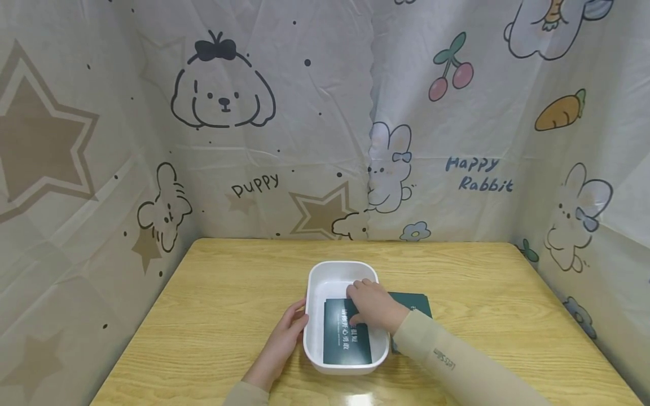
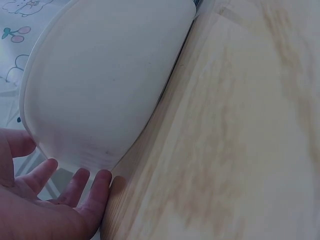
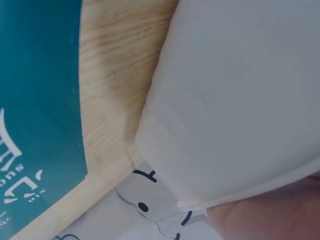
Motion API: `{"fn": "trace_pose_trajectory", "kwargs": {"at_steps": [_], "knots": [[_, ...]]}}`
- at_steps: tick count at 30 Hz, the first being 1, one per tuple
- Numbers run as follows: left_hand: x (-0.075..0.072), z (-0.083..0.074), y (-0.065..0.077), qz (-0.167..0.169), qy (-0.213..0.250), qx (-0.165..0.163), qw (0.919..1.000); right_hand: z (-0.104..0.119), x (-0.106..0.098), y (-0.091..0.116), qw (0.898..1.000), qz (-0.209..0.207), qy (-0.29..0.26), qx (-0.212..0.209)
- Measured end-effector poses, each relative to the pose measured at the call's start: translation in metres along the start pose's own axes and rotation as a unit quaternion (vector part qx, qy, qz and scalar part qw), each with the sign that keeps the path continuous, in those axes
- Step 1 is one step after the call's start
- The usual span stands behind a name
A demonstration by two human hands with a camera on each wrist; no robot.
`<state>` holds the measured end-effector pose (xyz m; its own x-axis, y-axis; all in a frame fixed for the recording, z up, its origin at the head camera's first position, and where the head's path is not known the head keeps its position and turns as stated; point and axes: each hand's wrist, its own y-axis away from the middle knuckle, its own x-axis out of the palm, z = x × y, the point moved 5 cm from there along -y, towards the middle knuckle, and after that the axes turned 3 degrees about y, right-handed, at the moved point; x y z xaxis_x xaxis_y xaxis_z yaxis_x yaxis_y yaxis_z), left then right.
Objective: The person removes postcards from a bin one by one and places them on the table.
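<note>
A white box (image 1: 316, 279) with rounded corners stands on the wooden table. Inside it a dark green card (image 1: 337, 341) with white lettering lies flat or nearly so. My right hand (image 1: 374, 304) reaches over the box's right rim and grips that card near its far right corner, thumb on top; part of the lettering is covered. Against the box's left side rests my left hand (image 1: 285, 332), its fingers spread and loosely bent. In the left wrist view the left hand's fingertips (image 2: 102, 180) touch the box's outer wall (image 2: 105, 90).
More dark green cards (image 1: 415, 301) lie on the table just right of the box, partly under the right forearm; the right wrist view shows one green card (image 3: 40, 85) close up. A printed cloth (image 1: 304, 141) hangs behind the table (image 1: 228, 299) and at both sides.
</note>
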<state>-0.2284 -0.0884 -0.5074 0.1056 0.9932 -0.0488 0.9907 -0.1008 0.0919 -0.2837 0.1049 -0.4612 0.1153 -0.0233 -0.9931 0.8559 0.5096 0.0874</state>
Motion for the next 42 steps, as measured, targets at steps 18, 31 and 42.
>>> {"fn": "trace_pose_trajectory", "kwargs": {"at_steps": [18, 31, 42], "knots": [[0.000, -0.003, 0.003, -0.003, -0.005, 0.001, 1.0000, -0.007, -0.011, -0.005, 0.995, -0.031, -0.096, -0.003], [0.000, -0.004, 0.003, -0.004, -0.007, -0.007, 0.9999, -0.008, -0.020, -0.004, 0.981, -0.064, -0.181, -0.015], [0.000, -0.003, 0.003, -0.004, -0.007, -0.006, 1.0000, -0.013, -0.023, -0.001, 0.964, -0.062, -0.257, -0.004]]}}
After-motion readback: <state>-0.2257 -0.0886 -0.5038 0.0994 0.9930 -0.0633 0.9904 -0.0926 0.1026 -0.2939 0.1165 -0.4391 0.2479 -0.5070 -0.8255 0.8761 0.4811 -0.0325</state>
